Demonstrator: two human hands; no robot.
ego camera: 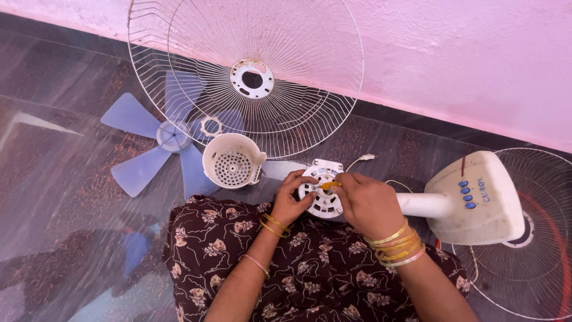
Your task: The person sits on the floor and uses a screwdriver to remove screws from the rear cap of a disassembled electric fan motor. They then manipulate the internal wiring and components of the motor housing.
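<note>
A round wire fan guard (286, 77) leans against the pink plastered wall (465, 53) at the far side, its thin spokes fanning out from a white plastic hub ring. On the right a second wire guard (536, 238) lies flat on the dark glossy stone floor (71, 197), under the cream plastic fan base (476, 197), a blocky shape with blue buttons. The base's white tubular stem (417, 204) runs left toward the hands, its long axis lying left to right. To the far left rests a translucent pale blue fan blade (161, 146), its lobes spread flat. Just right of it sits a cream plastic motor cover (232, 161), cup-shaped, its open mouth tilted toward the viewer and showing a perforated bottom. At the near centre, over a lap in dark floral cloth, is the white round motor housing (322, 191), slotted and facing up, at the stem's left end. The left hand (292, 200) grips its left rim with curled fingers. The right hand (366, 203) is clenched around a yellow-handled tool (329, 185), whose tip points left onto the housing.
</note>
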